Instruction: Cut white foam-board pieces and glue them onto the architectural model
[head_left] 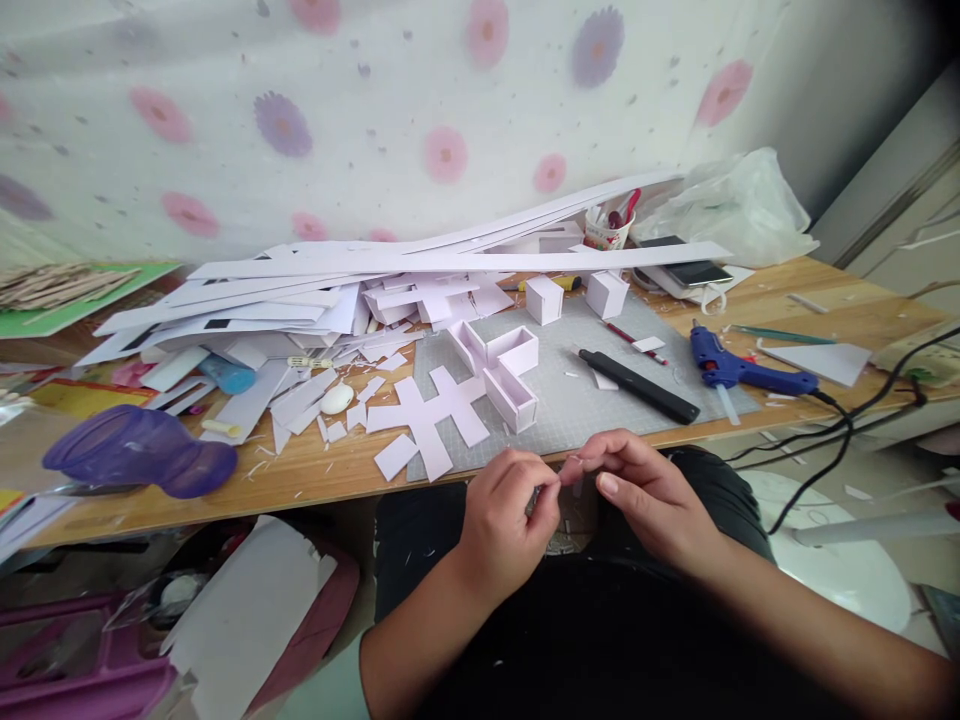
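In front of the table edge, my left hand (514, 515) is closed in a pinch right at the fingertips of my right hand; anything between its fingers is too small to make out. My right hand (649, 495) has its fingers stretched forward and the thumb apart from them. Beyond the hands, an open-topped white foam-board piece (512, 398) of joined trays stands on the grey cutting mat (555, 435). A flat white cutout (429, 418) with several arms lies left of it. Two small white boxes, a left one (544, 300) and a right one (606, 294), stand farther back.
A black cutter-like bar (637, 385) and a red pencil (636, 343) lie on the mat. A blue glue gun (750, 370) with a cable is at right. White strips (450, 265) and scraps cover the back left. A purple translucent container (142, 450) lies at the left edge.
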